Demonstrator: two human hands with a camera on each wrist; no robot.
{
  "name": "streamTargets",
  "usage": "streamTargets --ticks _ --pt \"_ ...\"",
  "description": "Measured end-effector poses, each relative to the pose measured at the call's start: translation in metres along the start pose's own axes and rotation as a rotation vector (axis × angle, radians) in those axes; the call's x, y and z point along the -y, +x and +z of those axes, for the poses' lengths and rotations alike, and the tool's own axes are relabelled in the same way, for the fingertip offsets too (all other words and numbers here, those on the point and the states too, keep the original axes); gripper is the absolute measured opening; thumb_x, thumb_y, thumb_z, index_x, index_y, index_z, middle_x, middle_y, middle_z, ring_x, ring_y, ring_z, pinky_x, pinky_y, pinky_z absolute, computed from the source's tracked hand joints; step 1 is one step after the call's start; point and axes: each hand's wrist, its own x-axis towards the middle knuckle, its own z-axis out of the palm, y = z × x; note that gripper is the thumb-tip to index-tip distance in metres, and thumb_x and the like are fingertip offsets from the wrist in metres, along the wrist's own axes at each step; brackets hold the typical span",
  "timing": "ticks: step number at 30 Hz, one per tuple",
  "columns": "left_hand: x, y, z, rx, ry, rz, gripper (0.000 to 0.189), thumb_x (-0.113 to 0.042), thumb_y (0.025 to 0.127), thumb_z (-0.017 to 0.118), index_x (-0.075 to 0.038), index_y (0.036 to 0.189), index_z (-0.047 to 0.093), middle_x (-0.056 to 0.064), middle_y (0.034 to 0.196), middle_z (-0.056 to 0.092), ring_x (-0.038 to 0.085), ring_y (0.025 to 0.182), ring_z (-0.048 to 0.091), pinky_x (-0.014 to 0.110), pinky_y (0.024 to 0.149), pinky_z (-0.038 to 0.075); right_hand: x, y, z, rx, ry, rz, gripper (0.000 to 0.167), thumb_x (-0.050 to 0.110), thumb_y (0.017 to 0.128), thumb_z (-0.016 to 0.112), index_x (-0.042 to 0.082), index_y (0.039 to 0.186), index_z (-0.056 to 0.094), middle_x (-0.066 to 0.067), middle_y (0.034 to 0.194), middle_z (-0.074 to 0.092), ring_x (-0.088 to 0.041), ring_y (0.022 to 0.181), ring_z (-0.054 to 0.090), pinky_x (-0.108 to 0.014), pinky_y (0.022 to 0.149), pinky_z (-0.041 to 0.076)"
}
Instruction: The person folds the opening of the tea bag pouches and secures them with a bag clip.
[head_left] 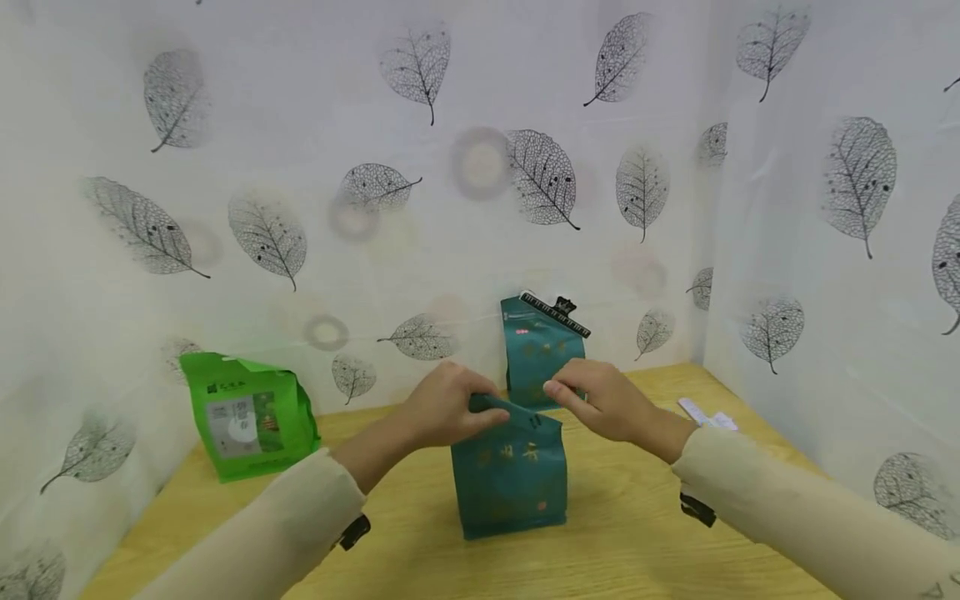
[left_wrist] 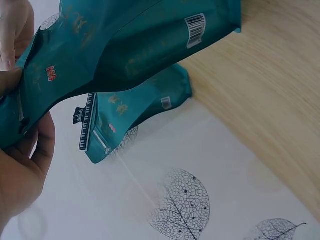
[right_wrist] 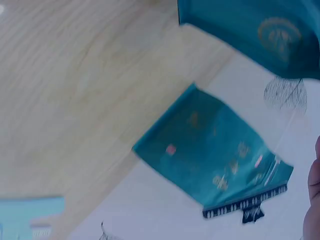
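Note:
A teal pouch bag [head_left: 510, 479] with gold characters stands upright on the table. My left hand [head_left: 450, 408] grips its top edge, thumb on one face and fingers on the other; the left wrist view shows the thumb [left_wrist: 9, 81] against the folded top. Just right of that top, my right hand [head_left: 611, 400] hovers with fingers loosely bent and thumb forward, holding nothing that I can see. Behind stands a second teal bag [head_left: 536, 354], its slanted top closed by a black clip [head_left: 555, 314] with a piano-key pattern. Only a sliver of right hand [right_wrist: 313, 195] appears in its wrist view.
A bright green bag [head_left: 251, 417] with a grey label stands at the table's left. Small pale flat items [head_left: 707, 414] lie near the right edge. White leaf-print curtain [head_left: 480, 250] surrounds the wooden table [head_left: 637, 500] at the back and sides.

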Motion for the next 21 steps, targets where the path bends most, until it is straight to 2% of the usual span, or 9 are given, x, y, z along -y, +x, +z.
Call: streamTargets --ticks 4,9,15,17,19,21 --pt "0.000 0.000 -0.001 0.011 -0.002 -0.033 0.013 -0.025 0.090 0.075 -0.014 0.083 0.077 -0.009 0.063 0.067 -0.005 0.053 0.050 0.019 0.059 0.044 -0.011 0.000 -0.018 0.048 -0.108 0.106 0.013 0.010 0.096 0.064 0.017 0.088 0.070 0.010 0.076 0.061 -0.001 0.066 0.049 -0.025 0.061 0.046" --pt "0.001 -0.001 -0.001 0.028 -0.011 -0.043 0.014 -0.026 0.091 0.073 -0.013 0.086 0.077 -0.009 0.065 0.067 -0.004 0.053 0.049 0.020 0.059 0.044 -0.030 -0.006 -0.035 0.206 -0.183 0.304 0.015 0.013 0.098 0.063 0.016 0.085 0.069 0.011 0.068 0.057 -0.002 0.057 0.044 -0.027 0.058 0.043" --pt "0.004 0.002 -0.005 0.005 -0.035 -0.019 0.014 -0.024 0.091 0.073 -0.012 0.086 0.078 -0.008 0.061 0.067 -0.007 0.050 0.052 0.018 0.059 0.046 -0.057 -0.021 -0.053 0.399 -0.240 0.494 0.018 0.016 0.098 0.058 0.009 0.086 0.071 0.004 0.070 0.063 -0.007 0.059 0.053 -0.032 0.060 0.049" --pt "0.004 0.003 -0.006 -0.004 -0.038 -0.016 0.013 -0.024 0.091 0.074 -0.012 0.085 0.077 -0.008 0.059 0.067 -0.008 0.049 0.052 0.018 0.059 0.047 -0.064 -0.028 -0.059 0.484 -0.264 0.562 0.018 0.016 0.097 0.059 0.008 0.085 0.070 0.003 0.072 0.063 -0.009 0.060 0.054 -0.033 0.060 0.049" --pt "0.003 0.002 -0.005 -0.002 -0.036 -0.019 0.013 -0.024 0.091 0.074 -0.012 0.085 0.077 -0.009 0.060 0.066 -0.006 0.049 0.051 0.018 0.058 0.046 -0.070 -0.038 -0.064 0.590 -0.307 0.624 0.020 0.017 0.094 0.060 0.009 0.077 0.065 0.002 0.067 0.058 -0.011 0.059 0.050 -0.033 0.058 0.045" --pt "0.003 0.001 -0.004 0.014 -0.040 -0.029 0.014 -0.025 0.091 0.074 -0.012 0.085 0.077 -0.009 0.061 0.066 -0.005 0.050 0.050 0.018 0.057 0.045 -0.074 -0.049 -0.068 0.697 -0.326 0.691 0.018 0.018 0.092 0.063 0.007 0.078 0.062 -0.001 0.070 0.056 -0.014 0.062 0.049 -0.034 0.060 0.045"
